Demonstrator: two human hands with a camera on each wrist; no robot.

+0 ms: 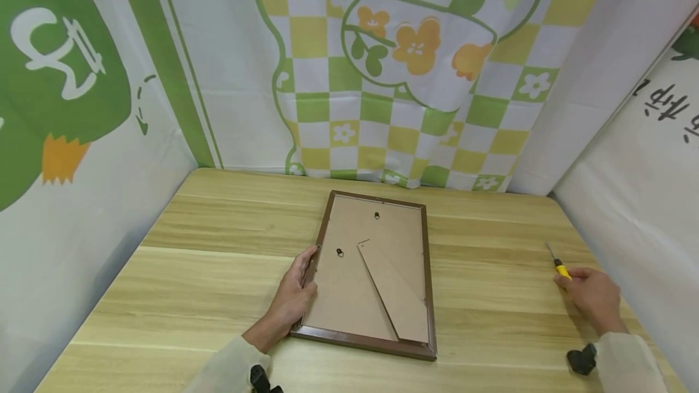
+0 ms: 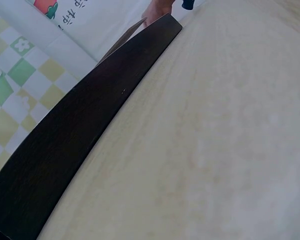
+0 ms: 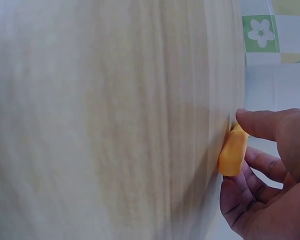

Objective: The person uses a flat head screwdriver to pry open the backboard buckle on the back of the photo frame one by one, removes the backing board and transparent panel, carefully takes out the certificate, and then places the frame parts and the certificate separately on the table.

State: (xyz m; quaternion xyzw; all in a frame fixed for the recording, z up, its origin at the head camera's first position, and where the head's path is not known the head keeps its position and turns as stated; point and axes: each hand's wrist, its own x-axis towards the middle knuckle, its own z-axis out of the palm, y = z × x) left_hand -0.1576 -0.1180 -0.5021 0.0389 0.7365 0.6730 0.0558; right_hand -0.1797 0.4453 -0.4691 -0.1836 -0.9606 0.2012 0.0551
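The grip of the left hand curls round the left edge of a brown-rimmed rectangular picture frame, lying back up on the pale wood-grain bench, long axis running away from the person. The right hand pinches a yellow-and-black screwdriver near the bench's right side; its thin metal shaft, visible only in the head view, points away, slightly left. Behind hangs a green-and-yellow checked curtain.

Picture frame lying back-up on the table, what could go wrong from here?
The screwdriver in the right hand could slip and gouge the backing board. The left hand, gripping the picture frame, might get poked. The easel leg, which looks slightly raised, could get knocked.
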